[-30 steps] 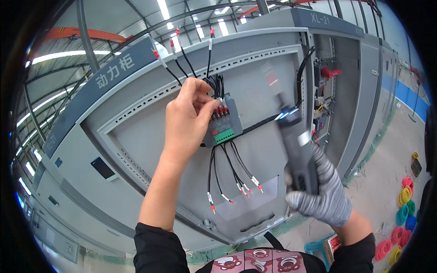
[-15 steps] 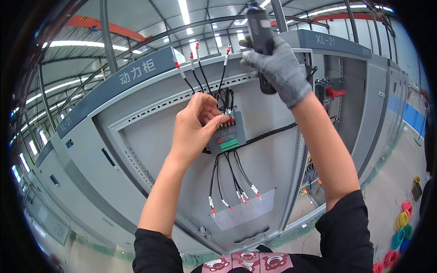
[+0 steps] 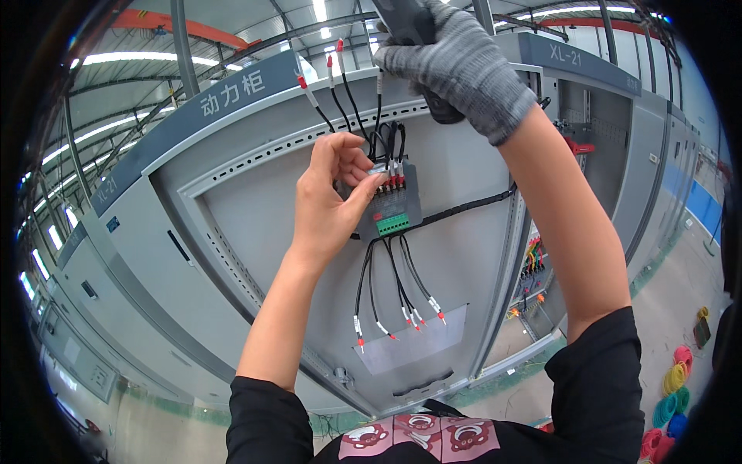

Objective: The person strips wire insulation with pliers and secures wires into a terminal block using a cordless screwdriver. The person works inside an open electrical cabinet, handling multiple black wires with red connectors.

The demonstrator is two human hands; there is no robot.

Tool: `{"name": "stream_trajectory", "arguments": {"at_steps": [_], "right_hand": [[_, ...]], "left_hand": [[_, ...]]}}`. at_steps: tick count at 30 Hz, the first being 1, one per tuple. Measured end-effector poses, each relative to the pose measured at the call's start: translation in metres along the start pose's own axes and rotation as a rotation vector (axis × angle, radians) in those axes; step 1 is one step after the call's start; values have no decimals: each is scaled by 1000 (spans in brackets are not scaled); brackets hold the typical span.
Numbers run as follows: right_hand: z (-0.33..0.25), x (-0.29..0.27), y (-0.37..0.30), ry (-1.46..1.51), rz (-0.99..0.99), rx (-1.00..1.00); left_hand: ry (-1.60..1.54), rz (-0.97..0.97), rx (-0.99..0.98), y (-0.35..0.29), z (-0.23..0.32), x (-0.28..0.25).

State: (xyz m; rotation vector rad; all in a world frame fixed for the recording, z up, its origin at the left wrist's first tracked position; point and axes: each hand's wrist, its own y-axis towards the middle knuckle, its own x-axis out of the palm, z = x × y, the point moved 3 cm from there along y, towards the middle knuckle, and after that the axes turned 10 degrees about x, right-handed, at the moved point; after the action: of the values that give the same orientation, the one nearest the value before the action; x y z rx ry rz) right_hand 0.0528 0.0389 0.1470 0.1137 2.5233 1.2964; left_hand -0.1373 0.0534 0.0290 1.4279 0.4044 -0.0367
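Observation:
My right hand (image 3: 468,73), in a grey knit glove, is raised high and wrapped around a black handheld tool, apparently a cordless screwdriver (image 3: 410,22); its upper end is cut off by the frame. My bare left hand (image 3: 328,197) has its thumb and fingers pinched at the upper left of a grey terminal module (image 3: 411,203); what lies between the fingertips is mostly hidden. Several black wires with red tips sit in the module's upper terminals (image 3: 396,182). Other black wires (image 3: 338,97) stick up behind my left hand, red ends free. A green connector (image 3: 393,224) runs along the module's lower edge.
The module sits on a grey cabinet door (image 3: 270,224) with a slotted frame (image 3: 267,166). Several labelled wires (image 3: 400,286) hang below it. A black sleeved cable (image 3: 464,214) leads right to an open cabinet with a red handle (image 3: 580,146). Coloured wire coils (image 3: 675,379) lie on the floor.
My right hand and the black tool have come closer and shifted up, over the upright wire at the right. My left hand stays pinched beside the upper terminals. The view has shifted slightly.

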Motion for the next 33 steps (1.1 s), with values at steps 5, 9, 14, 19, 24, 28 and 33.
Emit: {"name": "stream_trajectory", "arguments": {"at_steps": [5,9,14,19,24,28,33], "right_hand": [[-20,-5,-49,-34,130,-54],[-18,1,-46,-2,129,4],[-3,5,-25,-54,253,1],[19,8,-30,104,258,9],[13,18,-78,43,340,-57],[9,32,-114,-82,433,-59],[33,42,-134,-27,526,-31]], "left_hand": [[8,10,40,-1,1,1],[86,-35,31,4,6,-4],[96,-45,50,6,5,-2],[91,-43,92,10,7,-1],[191,54,234,19,6,-16],[523,-4,317,39,26,-22],[851,-146,234,46,23,-28]]}}
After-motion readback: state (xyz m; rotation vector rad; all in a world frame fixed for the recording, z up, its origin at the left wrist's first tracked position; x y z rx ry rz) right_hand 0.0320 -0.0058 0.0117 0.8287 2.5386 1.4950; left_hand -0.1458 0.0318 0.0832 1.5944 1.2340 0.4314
